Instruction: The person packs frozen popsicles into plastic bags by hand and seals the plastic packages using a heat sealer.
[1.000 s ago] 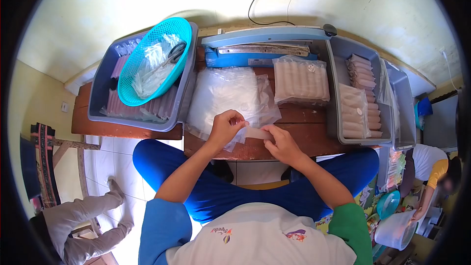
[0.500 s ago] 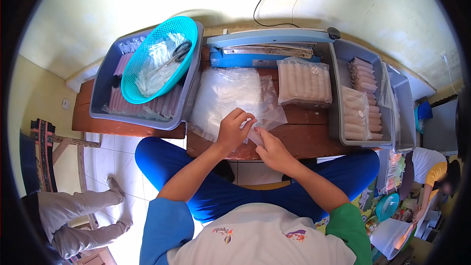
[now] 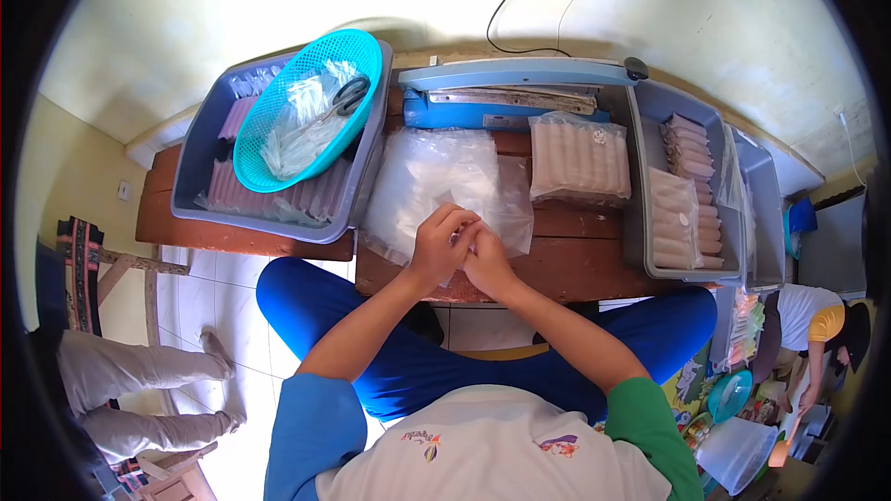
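My left hand (image 3: 444, 246) and my right hand (image 3: 487, 262) meet at the front edge of the wooden table, fingers closed and touching. Between them they pinch a clear plastic bag, mostly hidden by the fingers. Just beyond lies a stack of clear plastic bags (image 3: 422, 167), flat on the wood. To the right of the stack sits a clear pack of pinkish-brown tubes (image 3: 580, 160). Behind the stack stands a blue sealer or cutter with a long lever arm (image 3: 520, 74).
At left, a grey tub (image 3: 325, 234) of wrapped tubes carries a tilted turquoise basket (image 3: 249, 144) with plastic scraps and scissors (image 3: 348, 97). Grey tubs (image 3: 635, 213) with more packs stand at right. One person's legs (image 3: 139, 366) show at left; another person (image 3: 807, 315) works at right.
My right hand has moved left and up against my left hand. The clear plastic stretched between them is now largely covered by the fingers. The person at right has shifted their arms.
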Demonstrator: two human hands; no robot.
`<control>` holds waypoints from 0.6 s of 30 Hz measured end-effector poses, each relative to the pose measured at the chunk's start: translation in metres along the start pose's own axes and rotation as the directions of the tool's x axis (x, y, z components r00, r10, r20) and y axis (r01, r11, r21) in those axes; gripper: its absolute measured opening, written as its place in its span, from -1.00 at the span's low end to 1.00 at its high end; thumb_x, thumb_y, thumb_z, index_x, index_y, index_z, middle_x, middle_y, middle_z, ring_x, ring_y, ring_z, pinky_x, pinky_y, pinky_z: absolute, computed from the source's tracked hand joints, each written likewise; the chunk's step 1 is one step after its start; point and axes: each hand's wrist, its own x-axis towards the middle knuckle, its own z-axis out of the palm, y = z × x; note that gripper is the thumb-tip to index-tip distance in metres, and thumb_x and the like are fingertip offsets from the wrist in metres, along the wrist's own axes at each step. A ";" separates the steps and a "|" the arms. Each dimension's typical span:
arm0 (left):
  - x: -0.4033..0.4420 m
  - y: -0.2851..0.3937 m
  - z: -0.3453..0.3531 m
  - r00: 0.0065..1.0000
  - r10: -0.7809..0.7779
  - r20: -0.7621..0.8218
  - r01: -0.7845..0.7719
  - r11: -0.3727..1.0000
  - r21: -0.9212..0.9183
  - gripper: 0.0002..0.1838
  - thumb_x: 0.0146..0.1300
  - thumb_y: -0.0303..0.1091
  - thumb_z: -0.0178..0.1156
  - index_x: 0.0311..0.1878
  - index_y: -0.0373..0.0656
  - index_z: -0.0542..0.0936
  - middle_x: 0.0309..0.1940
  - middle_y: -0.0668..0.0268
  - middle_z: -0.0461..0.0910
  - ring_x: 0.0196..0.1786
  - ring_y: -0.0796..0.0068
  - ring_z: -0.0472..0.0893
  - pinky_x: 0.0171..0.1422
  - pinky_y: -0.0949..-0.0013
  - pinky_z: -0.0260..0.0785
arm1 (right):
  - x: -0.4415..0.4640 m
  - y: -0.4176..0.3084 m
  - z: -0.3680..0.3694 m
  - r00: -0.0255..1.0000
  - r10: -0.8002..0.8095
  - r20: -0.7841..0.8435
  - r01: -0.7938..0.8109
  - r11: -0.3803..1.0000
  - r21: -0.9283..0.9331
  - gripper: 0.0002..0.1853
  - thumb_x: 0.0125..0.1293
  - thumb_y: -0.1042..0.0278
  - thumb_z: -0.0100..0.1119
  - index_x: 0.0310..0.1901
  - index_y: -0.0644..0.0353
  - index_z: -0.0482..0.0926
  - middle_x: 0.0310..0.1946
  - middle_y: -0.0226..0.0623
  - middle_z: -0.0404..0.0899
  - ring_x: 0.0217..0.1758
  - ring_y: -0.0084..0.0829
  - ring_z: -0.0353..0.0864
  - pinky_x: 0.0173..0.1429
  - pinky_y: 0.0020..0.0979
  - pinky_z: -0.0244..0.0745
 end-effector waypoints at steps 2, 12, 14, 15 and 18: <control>0.003 0.000 -0.002 1.000 -0.016 -0.026 0.015 1.000 -0.022 -0.86 0.15 -0.59 0.33 -0.21 -0.25 0.64 -0.36 0.24 0.57 -0.38 0.43 0.60 -0.29 0.44 0.47 | 0.010 0.014 0.003 0.994 0.072 0.079 -0.076 0.996 0.055 -0.77 0.30 0.51 0.05 -0.04 0.40 0.51 -0.10 0.07 0.60 0.02 -0.01 0.61 0.07 -0.17 0.48; 0.003 -0.004 -0.003 0.992 -0.120 0.042 0.120 0.993 0.010 -0.86 0.18 -0.54 0.34 -0.19 -0.24 0.64 -0.39 0.24 0.57 -0.39 0.46 0.59 -0.30 0.45 0.44 | 0.026 0.021 -0.013 0.970 0.088 0.229 -0.022 0.961 -0.277 -0.76 0.29 0.39 0.12 -0.05 0.29 0.58 -0.15 0.01 0.65 -0.06 0.01 0.65 0.04 -0.12 0.54; 0.002 -0.007 -0.003 0.993 -0.115 0.036 0.115 0.993 0.003 -0.86 0.19 -0.53 0.34 -0.19 -0.25 0.63 -0.40 0.24 0.56 -0.40 0.47 0.59 -0.32 0.44 0.44 | 0.030 -0.012 -0.021 0.941 0.209 0.265 -0.065 0.883 -0.465 -0.77 0.26 0.36 0.15 -0.10 0.26 0.61 -0.14 -0.04 0.66 -0.04 -0.02 0.64 0.04 -0.11 0.53; 0.002 -0.007 -0.003 0.993 -0.116 0.037 0.116 0.993 0.003 -0.86 0.19 -0.53 0.34 -0.19 -0.25 0.63 -0.40 0.24 0.56 -0.40 0.47 0.59 -0.32 0.44 0.44 | 0.032 -0.005 -0.019 0.941 0.210 0.266 -0.066 0.883 -0.464 -0.77 0.26 0.36 0.15 -0.10 0.26 0.61 -0.14 -0.04 0.66 -0.04 -0.02 0.64 0.04 -0.11 0.53; 0.002 -0.008 -0.004 0.990 -0.133 0.036 0.133 0.991 0.005 -0.88 0.20 -0.52 0.34 -0.20 -0.25 0.63 -0.41 0.25 0.56 -0.42 0.47 0.59 -0.32 0.44 0.44 | 0.037 0.023 -0.014 0.929 -0.203 0.310 0.342 0.795 -0.501 -0.80 0.22 0.34 0.16 -0.17 0.19 0.64 -0.16 -0.13 0.66 -0.01 -0.12 0.63 0.04 -0.17 0.51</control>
